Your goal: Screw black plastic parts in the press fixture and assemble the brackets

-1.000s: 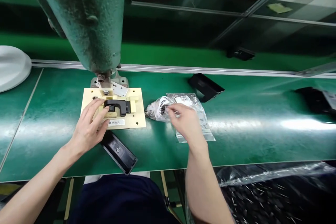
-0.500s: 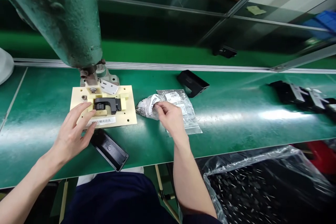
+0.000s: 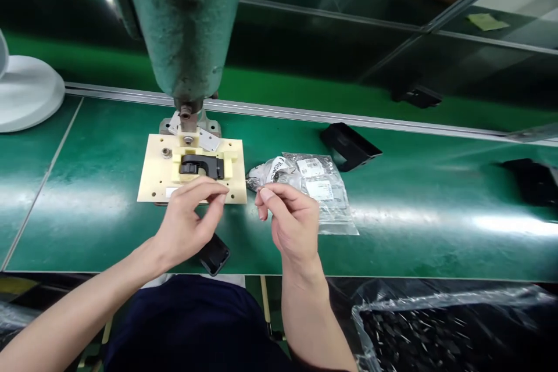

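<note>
A slip from the right hand seems the likeliest trouble: its thumb and forefinger are pressed together at the tips, and anything tiny between them, too small to make out, could drop onto the counter. Those fingers are just beside the bag of small parts, so a careless brush might tip it and scatter the contents. The black cover reaches the counter's near edge beneath the left hand; a low wrist could push it off.

The curved black part sits in the cream-coloured plate, just beyond the left hand and, it appears, apart from it. That hand's thumb and forefinger nearly meet over the plate's near right portion; whether they pinch anything I cannot tell. From the right hand, the part lies to the left and farther off.
</note>
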`<action>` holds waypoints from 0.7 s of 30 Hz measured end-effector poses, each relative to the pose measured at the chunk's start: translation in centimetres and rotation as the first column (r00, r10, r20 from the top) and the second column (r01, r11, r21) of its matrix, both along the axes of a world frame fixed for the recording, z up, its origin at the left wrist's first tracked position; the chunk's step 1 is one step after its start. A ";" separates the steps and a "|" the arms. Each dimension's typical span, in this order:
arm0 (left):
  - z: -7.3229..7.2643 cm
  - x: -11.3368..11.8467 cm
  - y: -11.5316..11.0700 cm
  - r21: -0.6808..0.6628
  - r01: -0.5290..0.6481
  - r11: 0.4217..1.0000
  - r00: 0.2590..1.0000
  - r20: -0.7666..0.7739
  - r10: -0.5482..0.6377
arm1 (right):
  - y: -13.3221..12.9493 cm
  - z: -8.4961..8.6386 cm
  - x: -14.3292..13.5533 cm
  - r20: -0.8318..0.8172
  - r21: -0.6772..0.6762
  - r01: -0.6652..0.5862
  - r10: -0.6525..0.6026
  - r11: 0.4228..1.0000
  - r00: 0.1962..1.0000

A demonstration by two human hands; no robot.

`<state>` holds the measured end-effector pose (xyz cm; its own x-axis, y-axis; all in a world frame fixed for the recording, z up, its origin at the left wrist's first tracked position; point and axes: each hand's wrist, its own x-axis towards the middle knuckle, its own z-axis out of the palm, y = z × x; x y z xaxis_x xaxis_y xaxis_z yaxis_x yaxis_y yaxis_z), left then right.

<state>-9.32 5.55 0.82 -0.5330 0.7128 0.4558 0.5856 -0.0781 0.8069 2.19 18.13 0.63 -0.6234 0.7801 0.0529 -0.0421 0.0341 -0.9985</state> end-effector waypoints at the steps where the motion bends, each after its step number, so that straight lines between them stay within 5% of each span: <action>1: -0.2 -0.1 0.4 -0.001 0.002 1.000 1.000 0.001 -0.002 | 0.2 -0.3 -0.3 0.002 0.010 0.028 -0.029 1.000 1.000; 7: -1.6 -0.4 -0.6 0.019 -0.029 0.999 0.995 -0.094 0.031 | 1.5 -2.5 1.4 -0.035 0.178 0.310 -0.309 0.934 0.950; 15: -1.7 1.4 -1.4 -0.048 0.079 0.996 0.995 -0.060 -0.082 | -3.4 -3.4 3.4 0.069 0.097 0.105 -0.112 0.990 0.991; 21: -1.7 2.1 -1.5 -0.051 0.100 0.994 0.956 -0.272 -0.110 | -5.0 -3.0 1.9 -0.033 -0.205 -0.021 0.014 0.979 0.999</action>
<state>-7.25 4.02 -0.89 -0.3125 0.7768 0.5468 0.7743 -0.1251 0.6203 4.09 13.12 -2.35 -0.6378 0.7652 -0.0873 -0.0724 -0.1725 -0.9824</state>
